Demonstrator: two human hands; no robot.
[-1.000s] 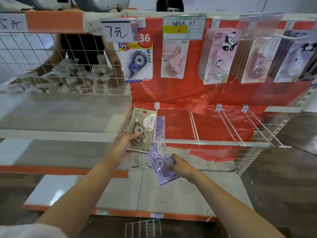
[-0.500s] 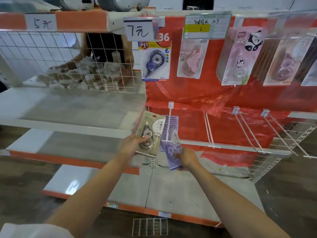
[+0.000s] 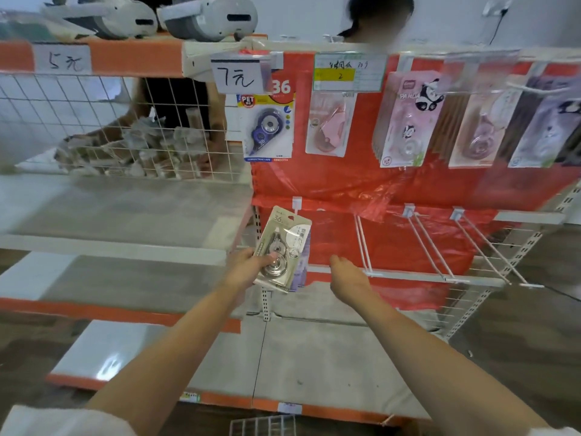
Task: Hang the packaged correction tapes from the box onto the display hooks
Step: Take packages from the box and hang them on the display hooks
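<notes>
"36" pack (image 3: 283, 247) in left hand (image 3: 248, 269)

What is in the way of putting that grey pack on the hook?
Nothing visible blocks it. The left hand holds the grey pack with its top right at the hook. Purple packs already hang behind it on that hook. The right hand is off to the side, empty.

You held a beige pack (image 3: 283, 247) with a grey and clear tape inside. Behind it the backing sheet (image 3: 408, 190) was red. Above hung a pack (image 3: 268, 127) of yellow and white with a blue tape, a pink pack (image 3: 330, 124), and a pink pack with a black-and-white panda (image 3: 408, 121). The shelf edges (image 3: 132, 56) were orange.
</notes>
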